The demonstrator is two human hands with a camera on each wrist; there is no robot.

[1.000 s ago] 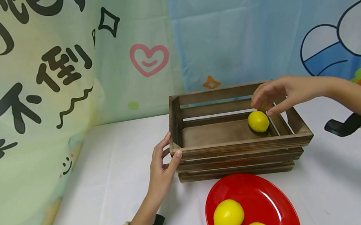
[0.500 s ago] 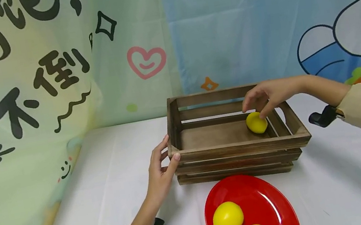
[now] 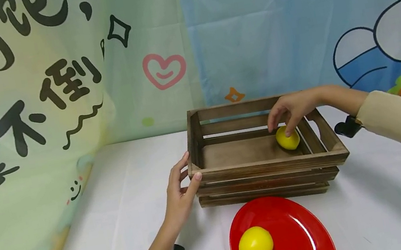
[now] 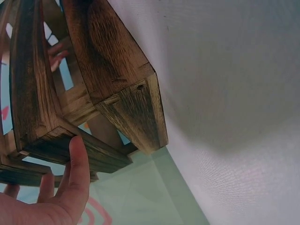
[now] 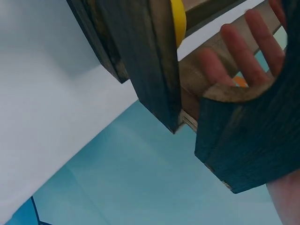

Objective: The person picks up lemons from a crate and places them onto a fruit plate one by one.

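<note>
Your right hand (image 3: pixel 293 109) reaches down into the dark slatted wooden crate (image 3: pixel 267 167), fingers loosely spread, fingertips on the round yellow lemon (image 3: pixel 288 139) at the crate's 3 o'clock end; whether they actually pinch it, I cannot tell from here. Your left hand (image 3: pixel 179 190) braces the crate's 9 o'clock corner, thumb on the top rail, fingers straight along the end wall. At 6 o'clock, just in front of the crate, a glossy red round plate (image 3: pixel 300 223) carries two more yellow lemons (image 3: pixel 255 245), all on the white tablecloth (image 3: pixel 127 208).
</note>
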